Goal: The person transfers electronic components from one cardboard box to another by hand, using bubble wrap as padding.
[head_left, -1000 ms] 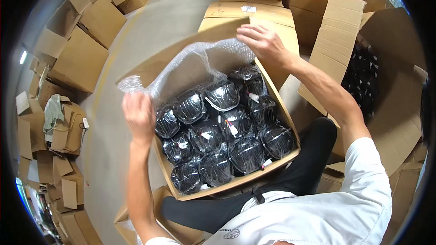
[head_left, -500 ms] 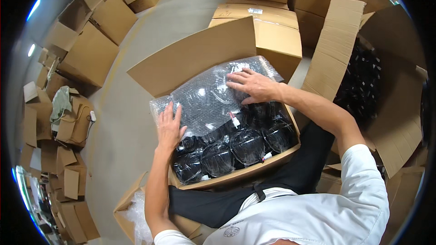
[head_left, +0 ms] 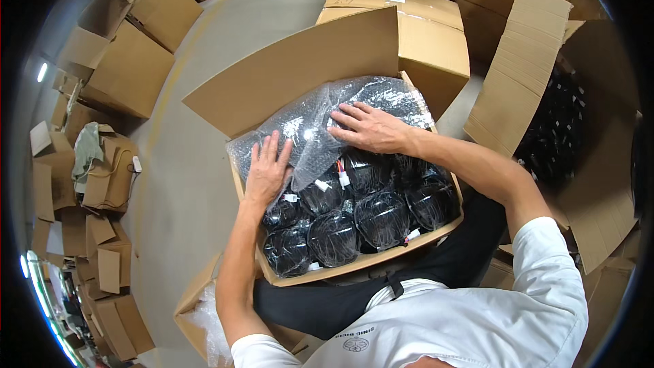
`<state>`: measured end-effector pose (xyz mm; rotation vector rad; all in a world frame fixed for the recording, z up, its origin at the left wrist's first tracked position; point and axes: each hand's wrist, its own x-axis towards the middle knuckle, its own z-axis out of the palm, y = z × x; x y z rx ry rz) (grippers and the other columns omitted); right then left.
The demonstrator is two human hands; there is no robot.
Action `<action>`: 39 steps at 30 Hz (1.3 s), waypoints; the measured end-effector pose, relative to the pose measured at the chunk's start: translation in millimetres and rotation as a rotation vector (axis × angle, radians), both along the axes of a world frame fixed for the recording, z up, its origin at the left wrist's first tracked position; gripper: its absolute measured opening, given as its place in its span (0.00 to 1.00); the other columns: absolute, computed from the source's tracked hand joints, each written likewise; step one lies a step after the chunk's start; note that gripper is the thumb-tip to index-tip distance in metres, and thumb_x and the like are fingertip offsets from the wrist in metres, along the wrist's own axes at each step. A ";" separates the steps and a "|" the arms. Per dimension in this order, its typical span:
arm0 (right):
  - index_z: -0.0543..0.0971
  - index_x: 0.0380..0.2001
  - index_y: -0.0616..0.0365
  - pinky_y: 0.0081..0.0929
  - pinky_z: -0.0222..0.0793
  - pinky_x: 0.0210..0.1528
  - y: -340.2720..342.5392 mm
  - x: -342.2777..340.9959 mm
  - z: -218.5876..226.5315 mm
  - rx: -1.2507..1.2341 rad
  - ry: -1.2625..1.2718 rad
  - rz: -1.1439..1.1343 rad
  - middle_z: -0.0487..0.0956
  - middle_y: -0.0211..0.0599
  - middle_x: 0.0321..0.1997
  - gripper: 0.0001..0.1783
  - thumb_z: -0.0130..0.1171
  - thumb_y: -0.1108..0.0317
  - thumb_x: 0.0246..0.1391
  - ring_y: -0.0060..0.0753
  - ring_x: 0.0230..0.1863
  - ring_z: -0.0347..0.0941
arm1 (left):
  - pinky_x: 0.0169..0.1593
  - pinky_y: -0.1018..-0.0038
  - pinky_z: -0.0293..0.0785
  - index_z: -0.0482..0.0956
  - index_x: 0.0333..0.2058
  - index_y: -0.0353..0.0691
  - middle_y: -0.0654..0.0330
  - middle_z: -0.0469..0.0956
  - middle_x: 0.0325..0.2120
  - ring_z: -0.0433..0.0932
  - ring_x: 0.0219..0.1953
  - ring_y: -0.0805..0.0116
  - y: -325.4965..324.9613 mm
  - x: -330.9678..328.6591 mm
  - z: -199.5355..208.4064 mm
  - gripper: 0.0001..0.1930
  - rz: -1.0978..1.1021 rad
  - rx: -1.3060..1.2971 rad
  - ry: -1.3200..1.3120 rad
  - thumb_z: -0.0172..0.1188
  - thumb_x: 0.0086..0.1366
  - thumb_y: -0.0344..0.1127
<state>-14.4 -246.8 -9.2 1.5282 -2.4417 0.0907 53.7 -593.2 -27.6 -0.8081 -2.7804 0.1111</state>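
An open cardboard box point(head_left: 300, 68) sits before me, its far flap standing up. Inside are rows of rounded black items wrapped in clear film point(head_left: 332, 237), with small white connectors and a few coloured wires among them. A sheet of bubble wrap point(head_left: 317, 109) covers the far part of the contents, leaving the near rows bare. My left hand point(head_left: 266, 174) rests on the sheet's left part with its fingers spread. Flat on the sheet's middle lies my right hand point(head_left: 371, 128), fingers stretched out. Neither hand grips anything.
To my right stands a large open carton point(head_left: 599, 184) with black items point(head_left: 555, 119) inside. A closed carton point(head_left: 429, 37) is beyond the box. Several cartons point(head_left: 129, 68) line the left side across the grey floor point(head_left: 197, 232). Near my left forearm, another carton holds bubble wrap point(head_left: 208, 327).
The bubble wrap has shifted away from me and bunched up, uncovering more black items. Both hands remain on it, the left one slightly farther forward and to the right.
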 end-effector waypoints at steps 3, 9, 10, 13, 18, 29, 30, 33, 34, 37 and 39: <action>0.64 0.70 0.53 0.51 0.62 0.72 -0.8 -12.1 0.0 0.028 0.011 -0.033 0.66 0.55 0.73 0.29 0.48 0.65 0.67 0.57 0.73 0.63 | 0.63 0.48 0.71 0.67 0.69 0.48 0.46 0.68 0.67 0.73 0.64 0.46 1.8 -23.3 9.9 0.40 -0.117 -0.016 0.072 0.72 0.57 0.39; 0.71 0.66 0.54 0.48 0.69 0.66 -13.2 -63.1 0.2 -0.261 -0.443 -0.127 0.73 0.51 0.67 0.26 0.52 0.57 0.70 0.55 0.66 0.71 | 0.50 0.55 0.79 0.79 0.55 0.46 0.46 0.82 0.49 0.82 0.46 0.41 -47.3 -91.6 36.4 0.17 0.192 0.303 -0.535 0.57 0.69 0.36; 0.72 0.66 0.54 0.49 0.68 0.67 -17.9 -66.5 -0.9 -0.265 -0.523 -0.146 0.73 0.49 0.67 0.27 0.55 0.55 0.69 0.55 0.67 0.70 | 0.50 0.55 0.79 0.79 0.55 0.46 0.46 0.82 0.49 0.82 0.46 0.41 -48.1 -92.8 36.5 0.17 0.193 0.301 -0.534 0.57 0.69 0.36; 0.70 0.67 0.55 0.49 0.66 0.68 -27.5 -55.9 -5.2 -0.188 -0.440 -0.157 0.73 0.50 0.67 0.30 0.57 0.53 0.68 0.54 0.68 0.68 | 0.54 0.58 0.78 0.79 0.57 0.41 0.43 0.81 0.52 0.81 0.49 0.40 -36.7 -83.4 38.2 0.18 0.229 0.385 -0.555 0.57 0.70 0.38; 0.65 0.69 0.60 0.47 0.62 0.71 -22.0 -36.6 9.7 -0.257 -0.128 -0.070 0.66 0.51 0.73 0.41 0.62 0.47 0.61 0.53 0.70 0.66 | 0.69 0.46 0.61 0.68 0.65 0.33 0.42 0.70 0.63 0.69 0.66 0.42 7.5 -14.9 44.9 0.42 0.035 0.293 0.031 0.71 0.59 0.52; 0.78 0.55 0.57 0.45 0.79 0.47 -88.7 -77.3 -19.3 -0.187 -0.255 -0.123 0.85 0.45 0.42 0.26 0.57 0.48 0.66 0.51 0.44 0.83 | 0.45 0.57 0.79 0.82 0.42 0.40 0.51 0.83 0.39 0.83 0.41 0.48 -35.6 -85.6 17.4 0.10 -0.009 0.360 -0.038 0.62 0.65 0.35; 0.78 0.54 0.57 0.47 0.78 0.46 -87.9 -81.9 -19.6 -0.172 -0.313 -0.123 0.85 0.46 0.41 0.26 0.56 0.47 0.66 0.53 0.43 0.83 | 0.43 0.56 0.79 0.83 0.39 0.40 0.51 0.83 0.36 0.83 0.39 0.47 -35.6 -91.7 16.8 0.08 0.047 0.403 -0.039 0.62 0.65 0.36; 0.80 0.53 0.56 0.48 0.78 0.46 -93.3 -89.1 -22.8 -0.171 -0.343 -0.116 0.85 0.46 0.43 0.25 0.54 0.47 0.67 0.54 0.44 0.82 | 0.39 0.52 0.77 0.84 0.33 0.40 0.49 0.82 0.31 0.82 0.35 0.42 -36.9 -100.0 0.9 0.08 0.123 0.457 -0.059 0.59 0.64 0.37; 0.80 0.52 0.56 0.50 0.77 0.47 -86.9 -98.1 -32.6 -0.148 -0.380 -0.155 0.85 0.47 0.43 0.25 0.55 0.46 0.67 0.56 0.45 0.82 | 0.39 0.51 0.77 0.83 0.33 0.40 0.47 0.82 0.31 0.81 0.35 0.41 -30.5 -103.3 -14.6 0.08 0.157 0.440 -0.111 0.59 0.63 0.36; 0.78 0.56 0.58 0.52 0.76 0.53 -79.2 -94.8 -47.3 -0.082 -0.437 -0.241 0.84 0.50 0.48 0.29 0.55 0.45 0.66 0.59 0.50 0.80 | 0.41 0.48 0.75 0.83 0.34 0.41 0.42 0.80 0.30 0.80 0.36 0.36 -17.8 -111.3 -30.3 0.07 0.180 0.456 -0.147 0.58 0.62 0.35; 0.76 0.57 0.59 0.51 0.74 0.58 -73.4 -84.6 -45.6 -0.126 -0.471 -0.148 0.81 0.50 0.53 0.30 0.56 0.45 0.66 0.58 0.57 0.77 | 0.47 0.54 0.78 0.85 0.44 0.41 0.41 0.83 0.38 0.82 0.42 0.39 -20.8 -98.9 -24.0 0.13 0.270 0.655 -0.328 0.59 0.64 0.37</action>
